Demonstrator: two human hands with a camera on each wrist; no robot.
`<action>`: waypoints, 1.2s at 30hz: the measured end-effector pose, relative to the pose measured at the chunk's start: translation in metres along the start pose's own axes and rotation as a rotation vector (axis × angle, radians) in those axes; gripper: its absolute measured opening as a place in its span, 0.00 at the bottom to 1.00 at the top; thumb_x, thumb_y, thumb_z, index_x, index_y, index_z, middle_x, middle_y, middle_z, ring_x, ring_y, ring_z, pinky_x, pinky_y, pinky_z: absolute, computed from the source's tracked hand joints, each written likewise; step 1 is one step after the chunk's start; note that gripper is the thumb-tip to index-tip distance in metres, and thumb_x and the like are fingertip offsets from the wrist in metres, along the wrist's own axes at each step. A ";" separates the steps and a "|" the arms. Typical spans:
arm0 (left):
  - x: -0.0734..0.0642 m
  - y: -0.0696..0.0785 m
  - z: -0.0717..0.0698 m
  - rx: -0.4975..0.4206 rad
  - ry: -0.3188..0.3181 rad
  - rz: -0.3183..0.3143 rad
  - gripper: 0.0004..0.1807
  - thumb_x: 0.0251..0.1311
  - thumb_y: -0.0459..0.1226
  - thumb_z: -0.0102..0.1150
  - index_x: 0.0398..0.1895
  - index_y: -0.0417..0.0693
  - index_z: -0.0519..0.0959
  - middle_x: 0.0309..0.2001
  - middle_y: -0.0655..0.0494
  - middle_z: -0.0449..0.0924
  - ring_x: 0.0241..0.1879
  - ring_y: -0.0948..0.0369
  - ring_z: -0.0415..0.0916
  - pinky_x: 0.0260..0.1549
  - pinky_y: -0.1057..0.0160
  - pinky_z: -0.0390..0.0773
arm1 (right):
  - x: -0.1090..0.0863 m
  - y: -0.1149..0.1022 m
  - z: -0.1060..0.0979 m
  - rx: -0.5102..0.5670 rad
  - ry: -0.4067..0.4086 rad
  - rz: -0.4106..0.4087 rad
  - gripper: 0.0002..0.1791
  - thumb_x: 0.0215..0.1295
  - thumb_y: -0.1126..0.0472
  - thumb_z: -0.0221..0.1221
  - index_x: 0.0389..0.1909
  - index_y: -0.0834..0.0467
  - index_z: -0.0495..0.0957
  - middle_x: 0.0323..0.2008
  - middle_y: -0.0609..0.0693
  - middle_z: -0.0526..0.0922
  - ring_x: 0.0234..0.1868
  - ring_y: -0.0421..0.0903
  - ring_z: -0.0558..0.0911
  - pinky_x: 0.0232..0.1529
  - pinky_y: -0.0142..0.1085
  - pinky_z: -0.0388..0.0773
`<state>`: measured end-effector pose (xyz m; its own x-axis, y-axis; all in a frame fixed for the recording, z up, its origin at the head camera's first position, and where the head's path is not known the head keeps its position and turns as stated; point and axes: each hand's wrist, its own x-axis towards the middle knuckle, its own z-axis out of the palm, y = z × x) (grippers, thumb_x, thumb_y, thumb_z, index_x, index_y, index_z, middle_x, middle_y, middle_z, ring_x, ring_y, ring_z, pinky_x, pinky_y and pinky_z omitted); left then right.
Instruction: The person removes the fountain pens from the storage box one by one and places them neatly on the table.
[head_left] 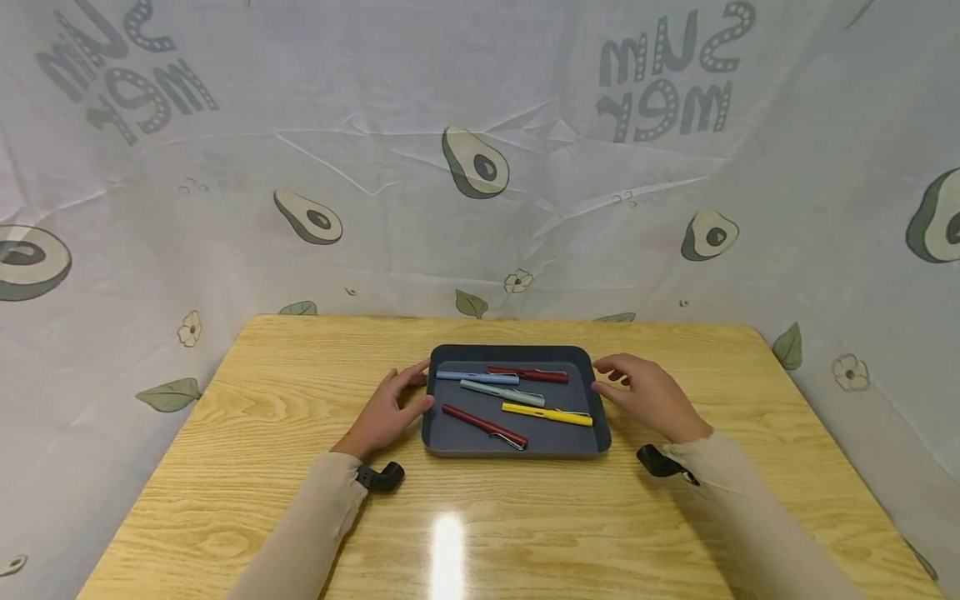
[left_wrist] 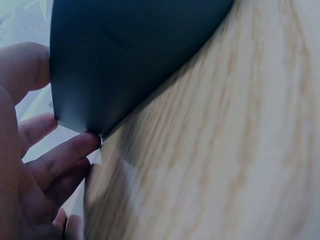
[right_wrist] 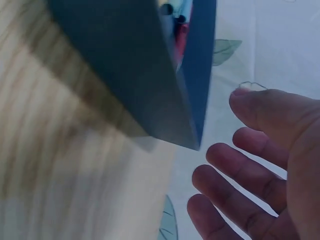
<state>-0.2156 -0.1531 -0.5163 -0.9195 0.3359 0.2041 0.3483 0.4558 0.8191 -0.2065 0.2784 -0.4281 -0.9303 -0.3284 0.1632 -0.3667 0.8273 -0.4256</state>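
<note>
A dark grey tray (head_left: 480, 442) lies on the wooden table with several pens in it. Toward its back are a blue pen (head_left: 476, 378) and a dark red pen (head_left: 528, 375). A pale teal pen (head_left: 502, 392) lies mid-tray, a yellow pen (head_left: 547, 414) at the right, and another dark red pen (head_left: 483, 426) near the front. With thumb and fingers spread, my left hand (head_left: 386, 412) touches the tray's left side; the left wrist view shows fingertips (left_wrist: 90, 140) at its lower corner. My right hand (head_left: 648, 396) holds nothing, its relaxed fingers just beside the right wall.
The wooden table (head_left: 300, 375) extends around the tray on all sides. A pale cloth (head_left: 390, 250) printed with avocados, leaves and flowers hangs behind the table and along both sides. Each wrist wears a black strap device (head_left: 382, 477).
</note>
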 end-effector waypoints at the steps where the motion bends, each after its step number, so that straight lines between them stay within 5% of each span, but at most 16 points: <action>1: 0.000 0.000 0.000 -0.002 0.000 0.006 0.36 0.72 0.47 0.63 0.80 0.55 0.64 0.64 0.47 0.79 0.69 0.49 0.71 0.81 0.45 0.38 | 0.001 -0.001 -0.001 0.006 -0.002 -0.002 0.20 0.71 0.57 0.66 0.59 0.62 0.82 0.53 0.58 0.86 0.48 0.55 0.84 0.49 0.54 0.84; 24: -0.001 0.002 0.000 0.026 0.008 -0.002 0.36 0.73 0.47 0.62 0.80 0.54 0.63 0.63 0.47 0.79 0.69 0.49 0.71 0.80 0.44 0.39 | 0.036 -0.034 0.015 -0.050 -0.141 -0.099 0.11 0.69 0.57 0.68 0.48 0.57 0.87 0.44 0.50 0.88 0.43 0.47 0.86 0.48 0.49 0.85; 36: 0.000 0.004 0.000 0.021 0.014 0.009 0.36 0.73 0.47 0.62 0.80 0.53 0.64 0.63 0.47 0.80 0.69 0.48 0.71 0.80 0.43 0.40 | 0.052 -0.041 0.029 0.008 -0.217 -0.117 0.10 0.70 0.59 0.67 0.48 0.57 0.87 0.42 0.48 0.88 0.41 0.44 0.85 0.46 0.45 0.85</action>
<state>-0.2141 -0.1514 -0.5132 -0.9186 0.3289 0.2193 0.3605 0.4697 0.8059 -0.2400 0.2135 -0.4280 -0.8582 -0.5130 0.0168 -0.4713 0.7746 -0.4218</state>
